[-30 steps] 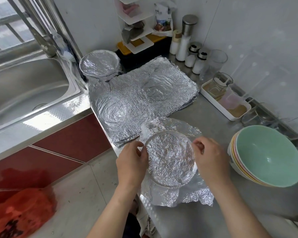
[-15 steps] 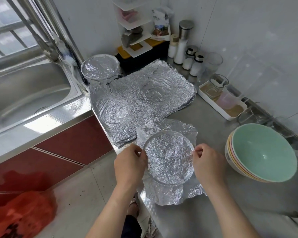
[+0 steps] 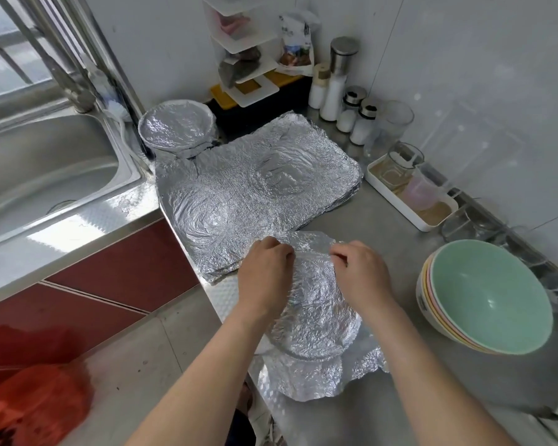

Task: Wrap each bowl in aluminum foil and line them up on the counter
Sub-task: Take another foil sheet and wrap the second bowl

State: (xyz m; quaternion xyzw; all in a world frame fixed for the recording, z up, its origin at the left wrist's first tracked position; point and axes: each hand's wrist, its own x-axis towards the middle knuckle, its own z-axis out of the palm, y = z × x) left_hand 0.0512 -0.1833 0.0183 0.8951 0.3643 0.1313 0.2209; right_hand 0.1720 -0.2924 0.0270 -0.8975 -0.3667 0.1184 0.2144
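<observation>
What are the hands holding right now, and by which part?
The left hand and right hand each pinch the foil sheet at its far edge, beyond the foil-lined bowl.

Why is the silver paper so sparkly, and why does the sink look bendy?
Head view: bright light, probably from the window, bounces off the crinkled foil in white patches; the wide-angle lens curves the sink edge near the frame's side.

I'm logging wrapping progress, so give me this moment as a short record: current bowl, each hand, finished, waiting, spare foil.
current bowl: foil-lined bowl, near the counter front edge
left hand: pinches loose foil at its far rim
right hand: same, alongside
finished: one wrapped bowl beside the sink
waiting: stacked bowls, right, green on top
spare foil: flat sheets behind
</observation>
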